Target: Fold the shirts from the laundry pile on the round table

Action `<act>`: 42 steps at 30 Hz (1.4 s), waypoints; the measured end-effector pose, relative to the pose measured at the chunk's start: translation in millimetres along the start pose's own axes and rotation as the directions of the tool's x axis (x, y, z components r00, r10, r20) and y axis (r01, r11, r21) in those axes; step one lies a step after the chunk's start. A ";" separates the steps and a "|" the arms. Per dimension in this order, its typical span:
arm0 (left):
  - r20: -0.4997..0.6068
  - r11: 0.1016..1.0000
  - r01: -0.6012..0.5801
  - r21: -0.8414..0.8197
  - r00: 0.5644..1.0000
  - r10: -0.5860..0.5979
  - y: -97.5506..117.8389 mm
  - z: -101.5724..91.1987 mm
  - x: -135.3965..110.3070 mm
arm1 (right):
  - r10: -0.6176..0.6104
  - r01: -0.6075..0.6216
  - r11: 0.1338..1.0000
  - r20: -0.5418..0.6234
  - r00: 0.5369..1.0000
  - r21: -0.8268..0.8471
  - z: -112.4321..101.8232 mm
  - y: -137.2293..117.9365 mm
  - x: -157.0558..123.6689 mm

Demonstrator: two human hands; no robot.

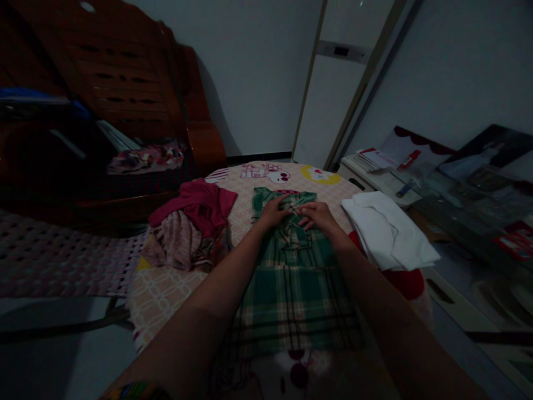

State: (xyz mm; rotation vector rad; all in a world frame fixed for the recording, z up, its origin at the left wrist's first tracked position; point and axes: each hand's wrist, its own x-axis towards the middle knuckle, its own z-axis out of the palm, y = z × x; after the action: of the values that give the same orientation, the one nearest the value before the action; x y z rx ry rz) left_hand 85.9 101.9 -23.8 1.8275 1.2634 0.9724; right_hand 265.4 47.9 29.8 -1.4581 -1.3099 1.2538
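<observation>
The left hand point(275, 213), fingers loosely bent, and right hand point(318, 214), fingers half curled, meet at the far end of a green plaid garment point(291, 294) — whether either pinches fabric, one cannot tell. It lies mid-table, crumpled clothes point(204, 204) to its left, folded white cloth point(385, 230) to its right.

Light is dim and the edges look stretched.

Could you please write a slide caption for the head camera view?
Left hand and right hand on a green plaid garment, between a magenta-topped clothes pile and folded white cloth.
</observation>
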 end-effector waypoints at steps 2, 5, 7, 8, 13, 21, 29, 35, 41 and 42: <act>0.026 0.991 -0.026 0.131 0.999 0.023 0.9 0.5 -0.4 | -0.016 0.010 0.989 -0.040 0.999 -0.151 -6.9 1.7 -11.8; 0.036 0.976 -0.027 0.218 0.999 0.019 1.8 0.1 -0.3 | -0.041 0.029 0.940 -0.027 0.999 -0.341 -14.8 8.7 -31.5; 0.050 0.975 -0.020 0.221 0.999 0.010 2.1 -1.2 0.2 | -0.026 0.033 0.900 0.022 0.999 -0.435 -17.0 16.6 -43.5; 0.056 0.975 -0.020 0.220 0.998 0.008 2.3 -1.8 0.3 | -0.015 0.038 0.875 0.051 0.999 -0.482 -17.1 21.5 -48.6; 0.048 0.960 -0.038 0.276 0.998 0.026 5.1 2.1 -2.2 | -0.144 0.228 0.744 0.182 0.973 -0.628 -11.4 46.3 -62.1; -0.085 0.965 0.022 0.261 0.996 0.000 2.3 4.2 -1.1 | -0.274 0.447 0.429 0.359 0.892 -0.785 3.2 48.8 -77.2; -0.095 0.966 0.053 0.252 0.995 -0.030 6.4 4.6 -0.8 | -0.195 0.426 0.307 0.382 0.903 -0.851 11.1 40.3 -86.5; -0.130 0.975 0.086 0.203 0.990 -0.060 3.7 -0.8 0.8 | -0.191 0.410 0.325 0.365 0.911 -0.852 11.0 38.3 -86.5; -0.220 0.990 0.134 0.052 0.968 -0.120 -11.0 -0.9 10.5 | -0.220 0.448 0.376 0.391 0.894 -0.811 10.1 38.4 -86.5; -0.230 0.989 0.149 0.011 0.963 -0.142 -13.4 -0.5 12.4 | -0.237 0.460 0.396 0.395 0.888 -0.795 9.9 38.9 -86.6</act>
State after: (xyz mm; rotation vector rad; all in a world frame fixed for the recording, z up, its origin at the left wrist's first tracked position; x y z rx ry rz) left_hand 82.7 117.5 -32.8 1.6516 1.5349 1.1112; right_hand 265.7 -44.1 4.1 -1.5365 -2.5180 0.3798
